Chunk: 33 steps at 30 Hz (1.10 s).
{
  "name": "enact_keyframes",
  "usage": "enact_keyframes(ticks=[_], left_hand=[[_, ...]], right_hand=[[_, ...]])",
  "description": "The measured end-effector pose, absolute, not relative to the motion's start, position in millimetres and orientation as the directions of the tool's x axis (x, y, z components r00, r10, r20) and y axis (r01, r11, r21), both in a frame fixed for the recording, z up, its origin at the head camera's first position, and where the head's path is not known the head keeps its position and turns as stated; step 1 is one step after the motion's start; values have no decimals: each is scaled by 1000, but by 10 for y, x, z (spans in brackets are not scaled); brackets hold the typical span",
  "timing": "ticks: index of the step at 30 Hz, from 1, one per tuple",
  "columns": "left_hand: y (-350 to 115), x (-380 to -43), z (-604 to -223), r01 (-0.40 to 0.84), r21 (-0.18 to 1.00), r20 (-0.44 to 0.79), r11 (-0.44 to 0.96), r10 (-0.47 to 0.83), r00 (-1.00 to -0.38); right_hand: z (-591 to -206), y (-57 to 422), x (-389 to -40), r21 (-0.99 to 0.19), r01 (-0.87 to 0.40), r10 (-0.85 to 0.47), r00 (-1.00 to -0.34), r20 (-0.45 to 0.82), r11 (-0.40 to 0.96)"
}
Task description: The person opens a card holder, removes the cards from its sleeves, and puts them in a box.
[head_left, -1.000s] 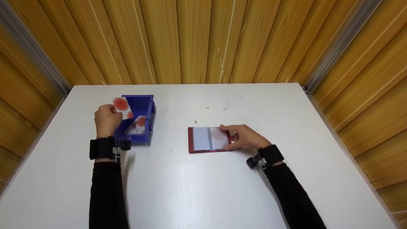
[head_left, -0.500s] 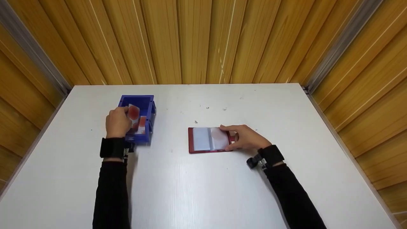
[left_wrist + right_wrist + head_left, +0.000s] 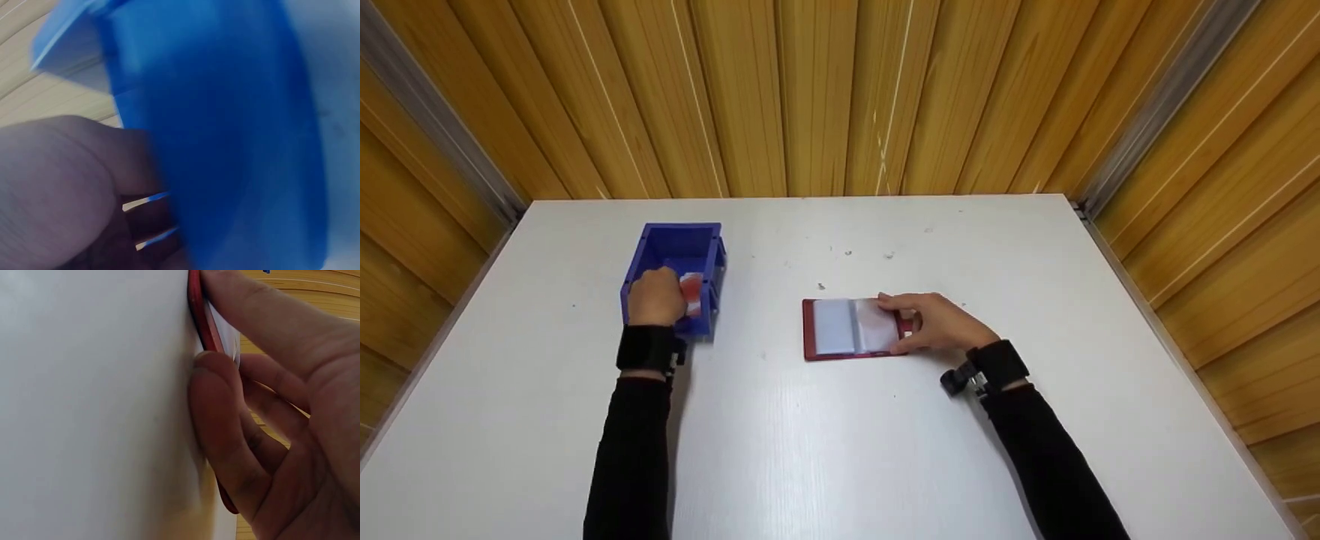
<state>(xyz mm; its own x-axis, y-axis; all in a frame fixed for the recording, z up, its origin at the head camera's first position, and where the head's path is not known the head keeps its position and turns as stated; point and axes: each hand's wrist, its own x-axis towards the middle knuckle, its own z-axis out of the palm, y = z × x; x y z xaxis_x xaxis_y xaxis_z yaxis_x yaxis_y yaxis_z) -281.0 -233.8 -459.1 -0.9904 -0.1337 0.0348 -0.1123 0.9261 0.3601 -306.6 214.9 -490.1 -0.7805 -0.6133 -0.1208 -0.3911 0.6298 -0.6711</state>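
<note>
My left hand (image 3: 656,298) is down inside a blue plastic bin (image 3: 682,232), knuckles up. A red-and-white card (image 3: 691,292) shows just right of those fingers, in the bin. The bin wall (image 3: 225,140) hides the fingertips in the left wrist view, so whether they hold a card cannot be seen. My right hand (image 3: 941,322) grips the right edge of a small red card holder (image 3: 810,330), spread open on the table with clear sleeves showing. In the right wrist view, the digits touch the holder's red cover (image 3: 203,318).
The white table (image 3: 810,450) carries the bin at left and the card holder near its middle. Wood-patterned walls (image 3: 817,97) stand behind the table and at both sides. Small dark marks (image 3: 821,286) dot the tabletop behind the holder.
My left hand has moved right and down into the bin; the card it held above the bin is no longer distinctly visible. The right hand and card holder have stayed put.
</note>
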Motion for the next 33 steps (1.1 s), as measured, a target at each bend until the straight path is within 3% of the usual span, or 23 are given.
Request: enact_keyframes(ticks=[11, 17, 23, 33], left_hand=[[-2297, -2810, -4540, -150, 381, 112, 912, -206, -972], [-2228, -2791, -4370, -102, 480, 311, 871, -278, -909], [-2091, -2774, -4217, -48, 584, 372, 810, -320, -872], [-1925, -2747, -4119, 73, 618, 472, 783, -296, -830]], right_hand=[[-4889, 2139, -3083, -676, -416, -625, -776, -85, 608], [-4902, 2116, -3070, -685, -408, -628, -773, -93, 604], [-4897, 2054, -3019, -633, -453, -626, -777, -66, 628], [-4856, 1883, -2971, -617, -464, -533, -842, 85, 635]])
